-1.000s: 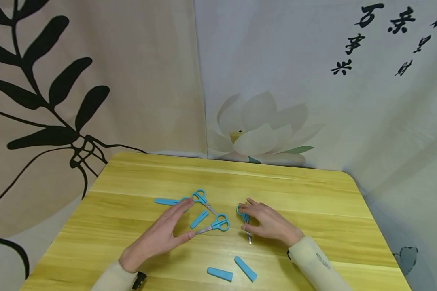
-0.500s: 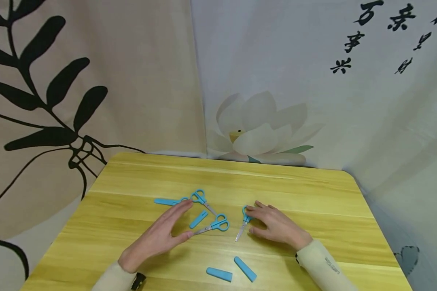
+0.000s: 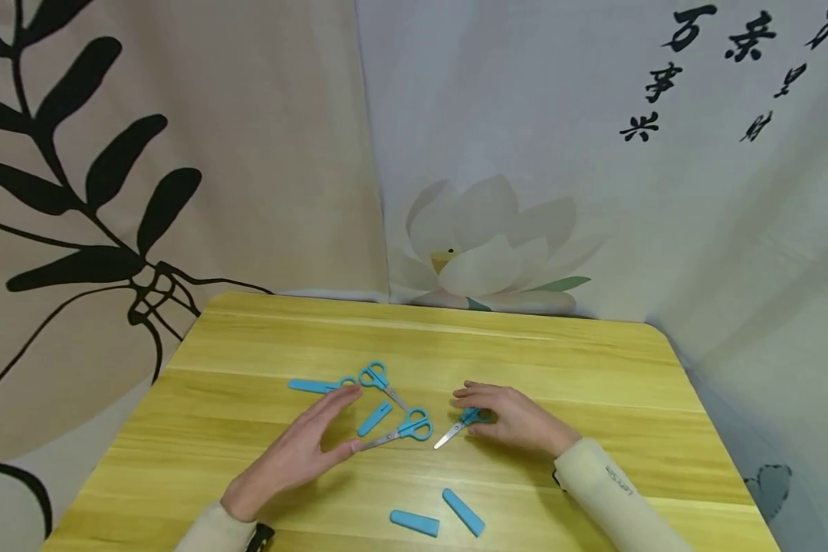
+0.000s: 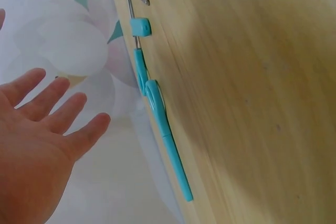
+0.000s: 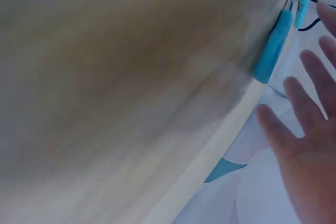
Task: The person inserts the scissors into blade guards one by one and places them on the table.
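My right hand, fingers extended, is over the handles of small blue-handled scissors, whose bare blades point down-left in the head view. Its fingers look spread in the right wrist view, with a blue handle beyond them. My left hand has straight, parted fingers, the thumb beside the blade tip of a second pair of scissors. Behind it lie a third pair with bare blades and a pair in a blue sheath. A loose blue sheath lies between them.
Two more blue sheaths lie near the front of the wooden table. A curtain with printed leaves, a flower and characters hangs behind the table's back edge.
The scissors by my right hand have turned, their blade tips swinging leftward and away from me. My right hand shifted right, then slightly back left. My left hand stays almost still.
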Demonstrator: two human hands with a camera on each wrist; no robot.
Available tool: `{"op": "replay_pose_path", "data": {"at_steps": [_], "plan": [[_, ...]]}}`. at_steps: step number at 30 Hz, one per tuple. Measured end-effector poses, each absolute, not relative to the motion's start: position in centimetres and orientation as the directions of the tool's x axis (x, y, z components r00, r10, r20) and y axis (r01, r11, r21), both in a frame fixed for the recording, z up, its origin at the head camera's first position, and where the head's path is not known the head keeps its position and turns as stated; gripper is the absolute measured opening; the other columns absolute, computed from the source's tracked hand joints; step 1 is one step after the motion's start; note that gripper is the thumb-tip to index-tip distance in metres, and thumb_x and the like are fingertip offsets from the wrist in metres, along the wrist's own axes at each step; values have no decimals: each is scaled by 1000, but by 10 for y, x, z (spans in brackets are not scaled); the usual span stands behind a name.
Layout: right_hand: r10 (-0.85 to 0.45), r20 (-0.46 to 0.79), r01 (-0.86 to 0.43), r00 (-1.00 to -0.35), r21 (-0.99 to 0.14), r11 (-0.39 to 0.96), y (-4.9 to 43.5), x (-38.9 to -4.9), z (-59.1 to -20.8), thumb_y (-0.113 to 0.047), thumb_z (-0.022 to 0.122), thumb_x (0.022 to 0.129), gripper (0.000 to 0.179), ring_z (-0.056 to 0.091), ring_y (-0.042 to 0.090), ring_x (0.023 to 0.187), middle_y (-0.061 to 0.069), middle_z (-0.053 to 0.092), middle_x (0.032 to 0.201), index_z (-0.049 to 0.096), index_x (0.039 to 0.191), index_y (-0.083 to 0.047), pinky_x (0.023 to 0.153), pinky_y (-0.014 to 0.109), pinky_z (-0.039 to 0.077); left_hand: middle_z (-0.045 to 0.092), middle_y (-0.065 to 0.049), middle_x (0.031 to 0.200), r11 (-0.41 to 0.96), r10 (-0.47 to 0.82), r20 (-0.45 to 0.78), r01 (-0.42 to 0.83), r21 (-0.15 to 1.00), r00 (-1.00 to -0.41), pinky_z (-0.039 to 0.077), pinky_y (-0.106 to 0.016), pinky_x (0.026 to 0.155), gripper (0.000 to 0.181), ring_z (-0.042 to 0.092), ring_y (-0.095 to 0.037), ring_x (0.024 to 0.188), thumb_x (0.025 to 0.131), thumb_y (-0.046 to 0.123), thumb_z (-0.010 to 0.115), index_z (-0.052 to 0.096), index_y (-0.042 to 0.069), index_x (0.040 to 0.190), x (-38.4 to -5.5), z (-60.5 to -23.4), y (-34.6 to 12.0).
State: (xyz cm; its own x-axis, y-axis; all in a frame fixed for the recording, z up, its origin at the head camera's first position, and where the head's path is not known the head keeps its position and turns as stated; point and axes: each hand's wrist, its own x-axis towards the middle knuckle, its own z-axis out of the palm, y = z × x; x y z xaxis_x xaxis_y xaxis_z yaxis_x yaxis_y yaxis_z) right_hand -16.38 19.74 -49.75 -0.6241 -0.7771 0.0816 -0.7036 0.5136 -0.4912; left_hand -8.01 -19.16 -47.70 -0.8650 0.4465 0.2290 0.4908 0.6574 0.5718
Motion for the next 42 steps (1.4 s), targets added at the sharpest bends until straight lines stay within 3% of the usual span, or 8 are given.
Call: {"op": "replay_pose_path", "data": {"at_steps": [6,19,26,35,42], "plan": [[-805,17,-703,-593,-498,507,193,-175,-501,-19,81,92,36,56,27,130,3,64,138,74,127,-14,107,46,48,43,-16,159,650,432,222,472,595,-874,44,-62,107,69,45,-41,142,98,33,73,44,8,155,-79,-479,-194],[-796,-11,-660,-605,-552,510,189,-185,-508,-14,81,92,18,55,16,114,-6,64,120,78,109,-19,98,34,51,42,-18,159,637,439,223,476,606,-871,42,-63,107,67,44,-41,142,99,34,72,46,7,154,-83,-482,-196],[-798,3,-684,-603,-517,515,189,-184,-505,-14,81,92,14,56,14,107,-7,66,114,79,105,-17,93,32,52,42,-15,160,639,443,180,450,624,-878,38,-65,110,65,40,-41,145,98,29,73,47,7,154,-88,-482,-192],[-734,112,-681,-670,-486,547,205,-167,-498,-15,83,90,15,59,18,110,-7,67,113,78,104,-19,96,40,52,45,-18,157,608,473,127,427,669,-872,34,-64,114,59,40,-43,144,101,26,70,48,4,152,-99,-487,-173],[-702,217,-700,-678,-480,528,213,-148,-492,-15,86,86,21,59,14,107,-9,65,112,79,104,-20,91,37,55,52,-14,150,615,424,115,379,692,-898,41,-61,110,57,49,-38,137,100,24,72,52,5,149,-107,-491,-156]]}}
